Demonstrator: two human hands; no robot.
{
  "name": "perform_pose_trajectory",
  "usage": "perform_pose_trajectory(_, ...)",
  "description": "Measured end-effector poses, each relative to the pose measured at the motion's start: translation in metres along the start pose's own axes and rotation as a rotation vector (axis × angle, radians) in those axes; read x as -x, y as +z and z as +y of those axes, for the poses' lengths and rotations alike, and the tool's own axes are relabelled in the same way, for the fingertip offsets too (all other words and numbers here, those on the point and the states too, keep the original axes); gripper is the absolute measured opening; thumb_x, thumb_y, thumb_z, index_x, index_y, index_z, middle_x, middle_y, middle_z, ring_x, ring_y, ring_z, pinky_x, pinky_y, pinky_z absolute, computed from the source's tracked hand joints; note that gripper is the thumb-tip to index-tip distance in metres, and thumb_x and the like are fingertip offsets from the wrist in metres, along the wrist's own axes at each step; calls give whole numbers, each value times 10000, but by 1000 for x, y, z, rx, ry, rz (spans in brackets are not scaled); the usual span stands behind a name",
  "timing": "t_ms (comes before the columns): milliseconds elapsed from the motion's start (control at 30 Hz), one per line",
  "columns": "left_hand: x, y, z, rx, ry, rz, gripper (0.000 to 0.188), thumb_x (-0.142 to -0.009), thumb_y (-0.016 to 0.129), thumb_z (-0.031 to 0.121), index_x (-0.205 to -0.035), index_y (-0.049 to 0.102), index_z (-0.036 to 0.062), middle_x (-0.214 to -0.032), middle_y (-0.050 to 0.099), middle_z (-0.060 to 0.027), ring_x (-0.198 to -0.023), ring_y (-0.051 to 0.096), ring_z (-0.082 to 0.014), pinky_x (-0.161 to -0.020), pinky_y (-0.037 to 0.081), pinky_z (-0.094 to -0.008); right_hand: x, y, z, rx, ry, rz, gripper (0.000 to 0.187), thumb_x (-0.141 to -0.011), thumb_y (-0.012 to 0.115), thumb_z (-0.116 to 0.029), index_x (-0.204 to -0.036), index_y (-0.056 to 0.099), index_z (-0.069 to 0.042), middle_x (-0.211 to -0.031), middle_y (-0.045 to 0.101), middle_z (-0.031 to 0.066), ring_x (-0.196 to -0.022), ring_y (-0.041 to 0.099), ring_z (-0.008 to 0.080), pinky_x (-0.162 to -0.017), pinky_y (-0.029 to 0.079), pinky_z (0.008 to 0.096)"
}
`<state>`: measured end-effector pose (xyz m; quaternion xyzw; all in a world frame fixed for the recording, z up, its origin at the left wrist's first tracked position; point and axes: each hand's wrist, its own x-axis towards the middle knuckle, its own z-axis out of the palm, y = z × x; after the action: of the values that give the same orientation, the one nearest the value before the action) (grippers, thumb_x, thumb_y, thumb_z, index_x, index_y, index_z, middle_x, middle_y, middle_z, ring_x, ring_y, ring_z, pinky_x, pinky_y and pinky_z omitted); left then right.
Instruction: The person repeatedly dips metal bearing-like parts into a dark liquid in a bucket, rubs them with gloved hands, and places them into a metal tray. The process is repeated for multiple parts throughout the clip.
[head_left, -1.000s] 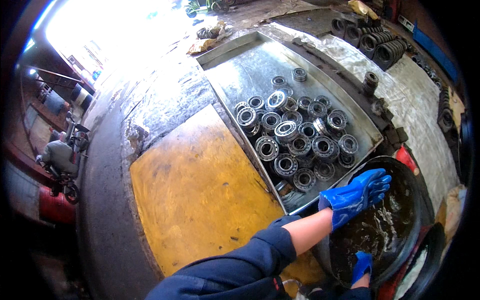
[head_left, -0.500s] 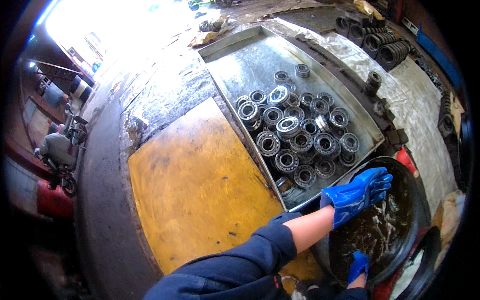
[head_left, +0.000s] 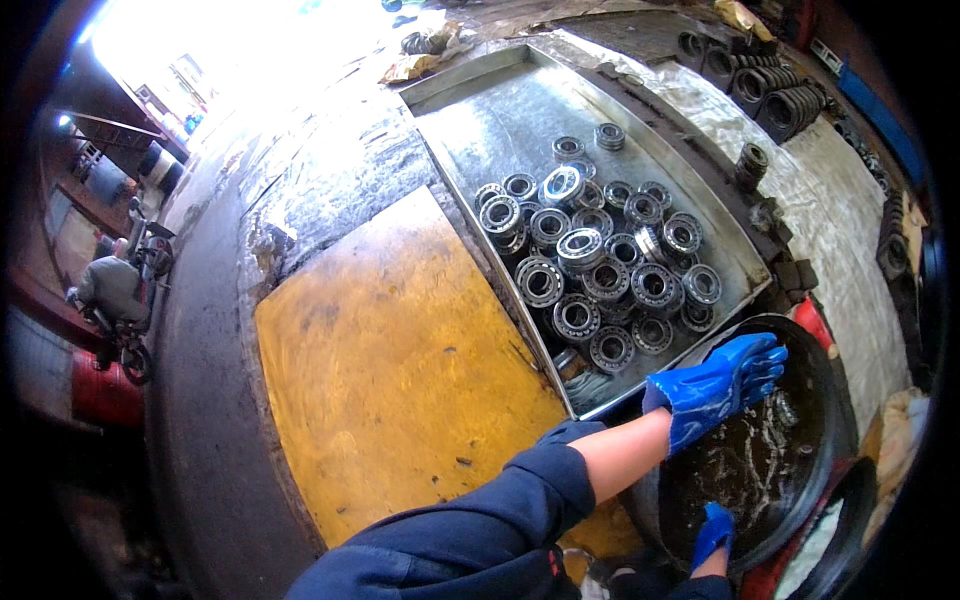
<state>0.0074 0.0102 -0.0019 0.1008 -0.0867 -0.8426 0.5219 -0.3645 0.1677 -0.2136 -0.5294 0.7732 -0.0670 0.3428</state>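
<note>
Both my hands wear blue rubber gloves and are at a round black basin [head_left: 648, 505] of dark, oily liquid. My left hand [head_left: 735, 378] reaches over its far side, wet and shiny, with the fingers stretched out and nothing visible in them. Nearer me, my right hand [head_left: 714, 535] dips into the liquid, which hides its fingers and anything they may hold. Pale streaks and bubbles float between the hands. Just beyond the basin, a shallow metal tray [head_left: 480, 105] carries a heap of shiny steel bearings [head_left: 606, 282], several stacked on one another.
A yellow metal plate [head_left: 400, 360] lies left of the tray. On the right, dark bearing rings [head_left: 790, 108] stand in rows by a pale sheet [head_left: 850, 260]. A red object [head_left: 812, 322] touches the basin's far rim. A motorbike [head_left: 125, 290] is parked far left.
My hands stay in nearly the same places. The pale streaks on the liquid have shifted, and bubbles now show near my left hand. The view has moved slightly.
</note>
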Motion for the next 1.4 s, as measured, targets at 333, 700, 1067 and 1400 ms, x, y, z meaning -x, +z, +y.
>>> perform_pose_trajectory(333,13,0,3,-25,62,-36,456,-1085,506,436,-1481,519,210,-1423,623,11,-1209,607,-143,-1013,489,-333,12,-6,-36,738,-409,70,274,-720,814,-228,-948,741,-95,-988,752,210,-955,733,399,-826,584,513)
perform_pose_trajectory(700,12,5,0,13,87,-114,465,-1086,508,432,-1485,511,195,-1398,636,18,-1168,616,-148,-1008,492,-327,-14,-2,-48,1125,-250,-108,306,-754,783,-249,-981,704,-58,-945,729,250,-899,712,437,-794,565,524)
perform_pose_trajectory(1067,12,3,4,-1,75,-55,447,-1074,544,431,-1470,519,225,-1378,653,19,-1161,633,-132,-947,517,-309,13,-6,-58,787,-247,15,383,-727,842,-256,-1043,721,-77,-1050,743,232,-989,721,400,-837,576,509)
perform_pose_trajectory(1400,16,11,4,4,88,-80,441,-1078,520,439,-1444,551,196,-1344,665,10,-1144,625,-143,-966,500,-314,5,-13,-19,91,-21,-86,467,-740,823,-229,-1163,722,-59,-1091,743,237,-1011,708,445,-861,569,533)
